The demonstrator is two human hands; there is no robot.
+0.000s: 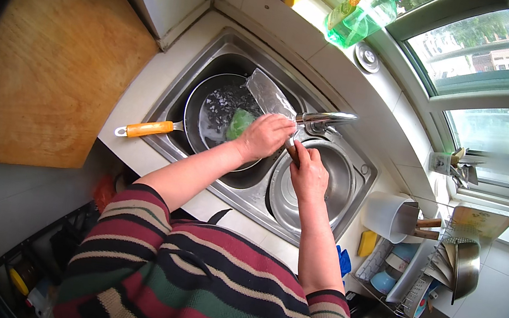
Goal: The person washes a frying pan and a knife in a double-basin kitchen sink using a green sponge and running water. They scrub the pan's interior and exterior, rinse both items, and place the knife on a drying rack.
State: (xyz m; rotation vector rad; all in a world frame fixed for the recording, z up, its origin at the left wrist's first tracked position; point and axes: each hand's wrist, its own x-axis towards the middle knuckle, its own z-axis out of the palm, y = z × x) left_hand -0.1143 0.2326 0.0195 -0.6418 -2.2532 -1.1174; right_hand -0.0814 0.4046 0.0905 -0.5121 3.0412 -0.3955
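My right hand (309, 173) grips the brown handle of a wide-bladed metal turner (270, 94), probably a spatula or a cleaver; which one is not certain. Its wet blade points up and left over a black frying pan (214, 100). With fingers bent, my left hand (267, 134) touches the tool where blade and handle meet, beside the chrome faucet (327, 119). Whether it holds anything underneath is hidden. Inside the pan are water with suds and a green scouring pad (240, 124). The pan, with its orange handle (149, 129), sits in the left basin.
A steel bowl (347, 190) occupies the right basin. A wooden board (54, 65) stands at the left. Right of the sink are a white container (384, 215), a yellow sponge (367, 244) and a dish rack (373, 261). On the windowsill is a green bottle (362, 21).
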